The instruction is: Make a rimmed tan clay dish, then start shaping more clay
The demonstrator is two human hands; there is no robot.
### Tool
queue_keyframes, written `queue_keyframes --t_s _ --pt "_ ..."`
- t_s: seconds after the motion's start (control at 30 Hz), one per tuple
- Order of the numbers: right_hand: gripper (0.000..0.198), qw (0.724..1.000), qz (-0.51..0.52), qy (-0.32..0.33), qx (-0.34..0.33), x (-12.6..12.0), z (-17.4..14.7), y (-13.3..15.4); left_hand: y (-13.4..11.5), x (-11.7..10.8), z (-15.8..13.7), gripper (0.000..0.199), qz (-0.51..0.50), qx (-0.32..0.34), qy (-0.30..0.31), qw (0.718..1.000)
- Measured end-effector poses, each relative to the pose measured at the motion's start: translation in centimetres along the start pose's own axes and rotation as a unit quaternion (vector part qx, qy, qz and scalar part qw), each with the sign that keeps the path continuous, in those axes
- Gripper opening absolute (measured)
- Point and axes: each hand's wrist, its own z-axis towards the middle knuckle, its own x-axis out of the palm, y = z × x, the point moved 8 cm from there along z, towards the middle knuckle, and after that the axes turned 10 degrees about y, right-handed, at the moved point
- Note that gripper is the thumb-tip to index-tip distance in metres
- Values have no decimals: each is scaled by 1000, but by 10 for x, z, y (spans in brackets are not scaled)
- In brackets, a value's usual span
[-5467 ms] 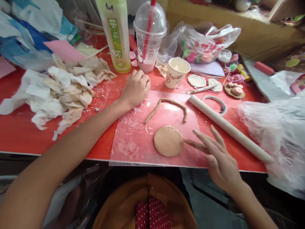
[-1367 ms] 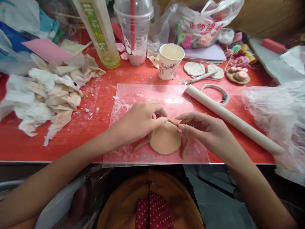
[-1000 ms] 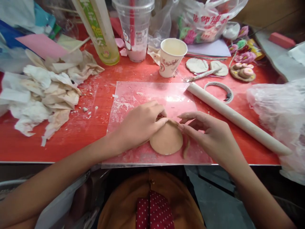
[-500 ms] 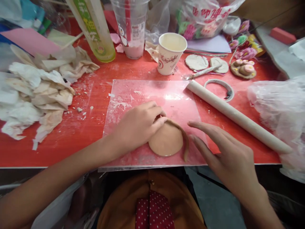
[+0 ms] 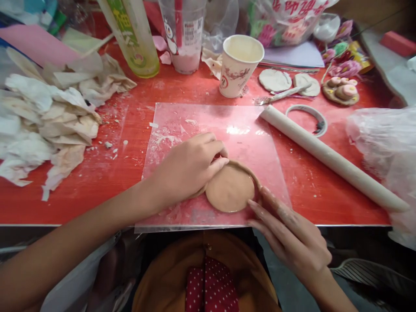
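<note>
1. Red printed characters mark the white translucent plastic bag (image 5: 294, 26); 柚 and 茶 stand on the green label of the tall yellow-green bottle (image 5: 143, 58). Beside it, the print beneath the snowman-decorated clear plastic cup's (image 5: 191, 43) barcode is too small to read.
2. Left hand (image 5: 190, 164): thumb and forefinger pinch the thin brown clay coil (image 5: 245, 166) at the far left edge of the flat tan clay disc (image 5: 230, 190).
3. Right hand (image 5: 289, 229): fingers slightly apart, tips at the disc's right edge, hiding the coil's end; whether they grip it, I cannot tell.
4. Disc and coil lie on the clear plastic sheet (image 5: 260, 149) upon the red desk (image 5: 123, 203), the coil curving around the disc's far side.
5. Bottle, clear cup and bag are cut off above.
6. Pink residue sits low in the clear cup; pink and green pieces show through the bag; the flower-printed white paper cup's (image 5: 238, 71) contents are unclear.
</note>
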Motion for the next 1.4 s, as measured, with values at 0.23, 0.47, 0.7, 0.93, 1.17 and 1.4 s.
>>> queue_keyframes --t_s 0.23,0.47,0.7,0.93,1.17,1.4 --pt "69 996 35 -19 80 -6 -10 -2 1 0 0 13 -8 5 -1 1000" --pt "70 997 46 -43 37 -8 0 10 0 0 1 13 -8 8 -5 1000" --pt "67 998 33 -62 2 -11 15 19 -1 0 0 12 -6 5 -3 1000" --pt "61 997 33 -62 -17 3 26 25 -1 0 0 11 -12 -1 0 1000" --pt "58 994 93 -47 45 0 22 10 0 2 0 13 0 4 3 1000" --pt "62 990 84 -2 113 -10 7 -21 0 1 0 12 6 -1 -3 1000"
